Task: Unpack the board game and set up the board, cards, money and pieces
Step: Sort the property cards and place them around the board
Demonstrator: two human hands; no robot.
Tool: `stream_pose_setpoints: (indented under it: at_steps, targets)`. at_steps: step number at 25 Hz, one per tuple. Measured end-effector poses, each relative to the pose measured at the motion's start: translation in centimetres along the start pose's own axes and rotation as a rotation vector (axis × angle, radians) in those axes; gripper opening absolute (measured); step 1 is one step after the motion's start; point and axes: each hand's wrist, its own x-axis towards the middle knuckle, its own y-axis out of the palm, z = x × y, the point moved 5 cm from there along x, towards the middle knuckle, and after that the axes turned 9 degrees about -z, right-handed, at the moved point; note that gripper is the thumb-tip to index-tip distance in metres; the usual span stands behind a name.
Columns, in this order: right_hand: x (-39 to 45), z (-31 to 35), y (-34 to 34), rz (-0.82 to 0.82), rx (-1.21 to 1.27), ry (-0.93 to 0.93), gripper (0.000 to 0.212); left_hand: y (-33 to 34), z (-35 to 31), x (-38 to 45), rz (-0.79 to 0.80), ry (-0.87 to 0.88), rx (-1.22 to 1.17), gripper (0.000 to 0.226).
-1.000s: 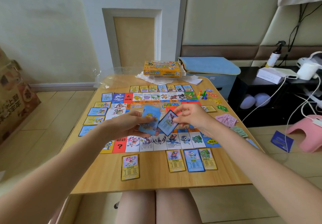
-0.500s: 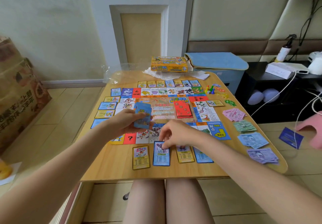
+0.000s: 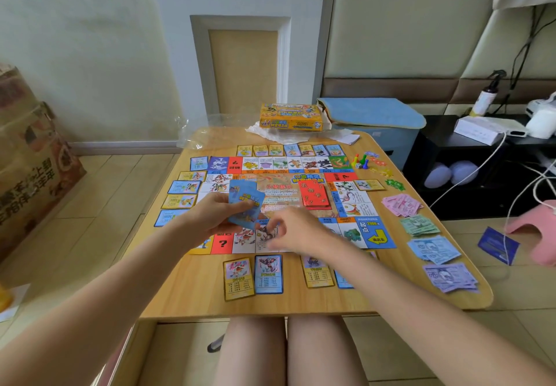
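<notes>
The game board (image 3: pixel 358 205) lies flat on the wooden table (image 3: pixel 301 301). My left hand (image 3: pixel 207 217) grips a fan of blue-backed cards (image 3: pixel 245 202) above the board's near left part. My right hand (image 3: pixel 296 232) hovers just right of the fan, fingers curled, blurred, reaching at the fan's lower edge. Property cards ring the board, among them a yellow one (image 3: pixel 238 278) and a blue one (image 3: pixel 268 273) by the near edge. A red card deck (image 3: pixel 314 193) sits on the board's middle. Money piles (image 3: pixel 433 249) line the right side. Coloured pawns and a die (image 3: pixel 361 163) stand at the far right.
The yellow game box (image 3: pixel 290 117) sits at the table's far edge on clear plastic wrap (image 3: pixel 195 133). A cardboard box (image 3: pixel 27 157) stands on the floor at left. Cables, a dark shelf (image 3: pixel 451 157) and a pink object (image 3: pixel 541 229) are at right. My knees are under the near edge.
My right hand laid a blue property card beside the yellow one at the near edge, then lifted back up to the fan in my left hand. The camera shifted.
</notes>
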Motion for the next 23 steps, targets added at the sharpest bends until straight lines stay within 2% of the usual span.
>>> stream_pose_setpoints:
  at_steps: [2,4,6,8,9,11,13,15,18,21,23]
  targets:
    - [0.7,-1.0,-1.2,-0.11,0.385,0.171,0.029,0.2,-0.2,0.1,0.013,0.038,0.04,0.011]
    - [1.0,-1.4,-1.4,-0.151,0.742,0.247,0.014,1.1,-0.5,-0.1,0.065,0.034,0.004,0.014]
    - [1.4,-2.0,-1.9,-0.268,0.85,0.265,0.006,1.7,-0.7,-0.2,0.094,-0.028,-0.184,0.021]
    - [1.8,-3.1,-3.2,-0.481,0.876,0.296,0.002,1.5,-0.8,0.0,0.079,-0.089,-0.365,0.025]
    - [1.9,-3.6,-4.0,-0.609,0.808,0.24,0.006,1.4,-0.7,0.2,0.065,-0.11,-0.402,0.025]
    - [1.9,-2.8,-5.2,-0.779,0.419,-0.106,0.014,1.4,-0.8,0.3,0.063,-0.123,-0.434,0.026]
    - [1.3,-1.4,-3.8,-0.772,0.001,-0.497,0.02,1.9,-1.0,0.6,0.071,-0.12,-0.463,0.024]
    - [1.1,-1.8,-2.2,-0.676,-0.149,-0.633,0.024,1.9,-1.2,0.7,0.079,-0.097,-0.398,0.016]
    - [1.3,-2.8,-2.3,-0.593,-0.048,-0.601,0.026,1.7,-1.0,0.5,0.117,-0.078,-0.303,0.01]
    - [1.8,-3.1,-4.2,-0.619,0.35,-0.349,0.021,1.4,-1.0,0.4,0.114,-0.071,-0.244,0.009]
    - [2.4,-2.9,-4.8,-0.563,0.432,-0.241,0.022,1.5,-1.3,0.4,0.132,-0.06,-0.178,0.01]
